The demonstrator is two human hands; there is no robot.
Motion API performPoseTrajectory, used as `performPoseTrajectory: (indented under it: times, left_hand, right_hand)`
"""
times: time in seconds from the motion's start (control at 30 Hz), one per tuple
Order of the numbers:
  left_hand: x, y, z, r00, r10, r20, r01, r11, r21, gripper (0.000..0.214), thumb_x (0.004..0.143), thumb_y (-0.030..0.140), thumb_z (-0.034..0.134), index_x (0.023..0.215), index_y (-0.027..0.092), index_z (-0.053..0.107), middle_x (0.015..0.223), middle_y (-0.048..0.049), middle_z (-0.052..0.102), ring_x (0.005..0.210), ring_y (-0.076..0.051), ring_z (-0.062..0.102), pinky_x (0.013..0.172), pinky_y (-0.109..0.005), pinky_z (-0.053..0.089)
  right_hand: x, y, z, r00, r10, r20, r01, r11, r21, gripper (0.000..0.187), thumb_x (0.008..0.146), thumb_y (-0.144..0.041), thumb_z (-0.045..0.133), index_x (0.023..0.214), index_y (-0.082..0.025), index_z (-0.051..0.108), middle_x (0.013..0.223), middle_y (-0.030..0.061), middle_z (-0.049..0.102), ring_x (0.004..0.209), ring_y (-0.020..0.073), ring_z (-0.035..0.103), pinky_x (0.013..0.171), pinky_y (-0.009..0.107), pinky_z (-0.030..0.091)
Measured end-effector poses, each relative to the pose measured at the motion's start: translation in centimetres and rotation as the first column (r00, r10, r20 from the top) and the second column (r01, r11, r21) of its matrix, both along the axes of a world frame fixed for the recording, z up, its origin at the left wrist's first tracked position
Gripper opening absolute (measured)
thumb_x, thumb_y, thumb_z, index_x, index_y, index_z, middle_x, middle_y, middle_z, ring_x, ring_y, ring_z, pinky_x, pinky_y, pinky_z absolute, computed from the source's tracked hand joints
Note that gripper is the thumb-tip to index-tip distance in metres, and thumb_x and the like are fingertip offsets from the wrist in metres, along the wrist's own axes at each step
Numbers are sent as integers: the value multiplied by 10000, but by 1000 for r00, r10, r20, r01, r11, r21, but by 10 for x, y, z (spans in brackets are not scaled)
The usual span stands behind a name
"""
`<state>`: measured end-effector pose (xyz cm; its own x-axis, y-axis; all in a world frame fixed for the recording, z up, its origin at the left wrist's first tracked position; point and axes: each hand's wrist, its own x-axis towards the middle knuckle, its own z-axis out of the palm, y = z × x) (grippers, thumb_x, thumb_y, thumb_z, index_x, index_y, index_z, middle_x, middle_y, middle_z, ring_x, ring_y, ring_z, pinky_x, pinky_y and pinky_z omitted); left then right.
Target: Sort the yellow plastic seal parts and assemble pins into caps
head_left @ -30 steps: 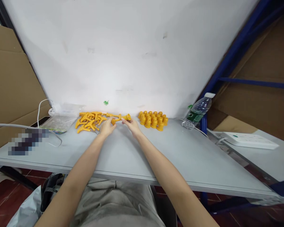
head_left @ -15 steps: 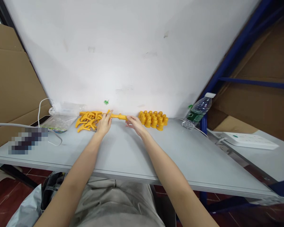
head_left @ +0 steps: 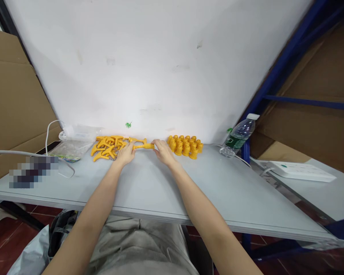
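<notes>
The left hand [head_left: 126, 153] pinched one end of a yellow stick [head_left: 143, 146], and the right hand [head_left: 163, 152] pinched the other end. The stick was between the two hands, above the table [head_left: 154, 187]. Yellow handles [head_left: 107, 146] lay in a pile by the left hand. Yellow cups [head_left: 185, 149] stood in rows near the right hand.

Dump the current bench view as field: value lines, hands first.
left: left hand grips left end of yellow piece
right: right hand holds its right end
piece_pose: roughly crosswise between hands
left_of_hands: jumbled pile of yellow parts
right_of_hands: yellow cups grouped in rows
far_right: capped bottle with green label
surface: grey table
</notes>
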<state>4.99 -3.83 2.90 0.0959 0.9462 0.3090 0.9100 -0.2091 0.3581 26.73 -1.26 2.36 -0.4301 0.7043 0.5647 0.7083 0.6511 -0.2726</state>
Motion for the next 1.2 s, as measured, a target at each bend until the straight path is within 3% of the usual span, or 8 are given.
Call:
performPoseTrajectory:
  times: [0.17,0.33,0.53,0.7,0.8,0.93,1.1,1.2]
  left_hand:
    - [7,-7,7,999,-16,-43,18,999,46,476,936,279,392,1407,216,432,1237,-139,605,1084,-297,607,906,-411,483]
    - [14,-14,12,998,-42,-42,46,994,95,472,934,288,413,1400,232,452,1248,-119,607,1093,-274,606,888,-362,480]
    - [15,-14,14,1000,31,-7,-30,995,100,469,887,284,481,1353,257,525,1184,-98,661,1043,-287,632,855,-368,486]
    - [9,-10,15,981,182,75,-190,975,120,416,870,313,505,1270,251,602,1019,-76,717,960,-265,654,830,-350,483]
    - [7,-7,14,961,251,120,-264,958,109,389,875,364,503,1226,262,637,888,-61,727,902,-256,660,801,-341,480]
    - [7,-4,13,937,317,145,-332,939,92,408,889,396,476,1225,242,649,838,-85,723,877,-269,658,792,-354,472]
    - [7,-4,12,935,330,126,-343,934,100,406,898,347,453,1240,226,634,862,-98,719,892,-283,658,794,-363,468]
    - [5,-3,10,937,326,124,-339,935,104,400,894,312,457,1246,227,626,893,-98,722,907,-281,658,798,-358,470]
  right_hand:
    - [-5,-6,4,990,-50,133,44,998,51,365,892,-254,519,1252,-199,550,1279,146,598,1182,304,512,1127,635,106]
    - [-13,-11,6,983,-96,157,91,995,38,299,926,-230,475,1204,-205,581,1167,139,649,1183,293,500,1117,681,9]
    - [-9,-10,5,966,-237,106,225,968,115,236,888,-98,422,996,-201,605,1102,126,647,1101,280,516,1116,653,49]
    - [14,6,8,918,-363,-160,388,906,171,123,867,-213,493,932,-197,596,1085,131,624,1063,289,513,1078,575,199]
    - [44,19,14,784,-463,-413,545,832,104,198,842,-360,537,911,-186,603,1024,125,599,1012,272,522,967,453,363]
    - [98,23,17,569,-595,-568,704,709,-37,256,791,-374,563,921,-161,624,947,117,596,937,261,530,913,426,405]
    - [144,11,5,343,-813,-470,817,505,-278,291,763,-295,583,977,-114,660,984,158,640,1023,302,550,962,480,391]
    - [150,9,-7,288,-897,-336,808,416,-417,263,742,-283,611,946,-137,690,974,162,670,1022,321,576,946,520,399]
